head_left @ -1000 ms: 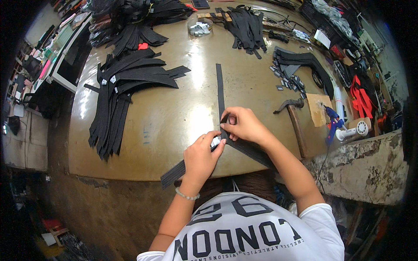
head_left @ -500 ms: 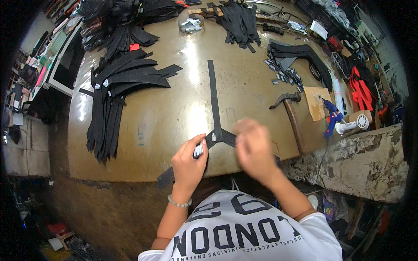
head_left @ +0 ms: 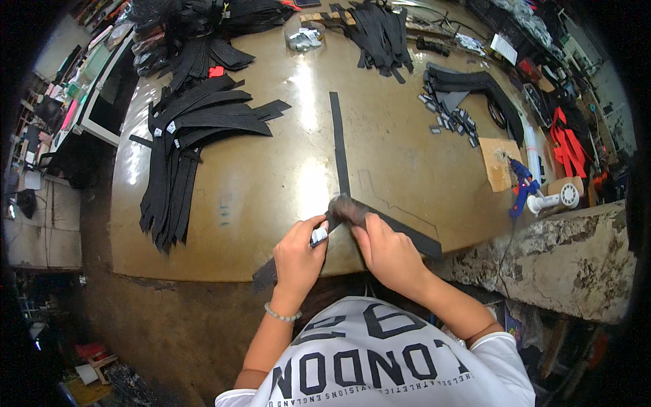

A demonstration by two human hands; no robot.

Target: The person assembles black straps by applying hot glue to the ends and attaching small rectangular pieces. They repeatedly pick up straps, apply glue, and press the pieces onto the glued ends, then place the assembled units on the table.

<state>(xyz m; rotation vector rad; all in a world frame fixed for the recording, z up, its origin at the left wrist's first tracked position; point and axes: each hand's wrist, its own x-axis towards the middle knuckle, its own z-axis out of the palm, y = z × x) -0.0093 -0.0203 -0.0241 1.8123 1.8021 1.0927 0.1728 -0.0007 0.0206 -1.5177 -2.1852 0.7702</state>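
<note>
Now, left hand (head_left: 297,252) pinches white labels (head_left: 319,236) (print unreadable) — right hand (head_left: 392,252) grips hammer (head_left: 348,210).

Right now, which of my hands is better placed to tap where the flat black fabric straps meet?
Your right hand, probably: it seems to grip a blurred, dark brown hammer-like tool where the straps meet. Your left hand is occupied with small white flat pieces.

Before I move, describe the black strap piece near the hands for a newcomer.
On the big brown table, go to the near edge, between the left hand and right hand. There the black strap piece forms an upside-down Y: a narrow arm points away from the person, two wider arms angle back. Unlike the piled black straps to its left, it lies spread out singly.
</note>
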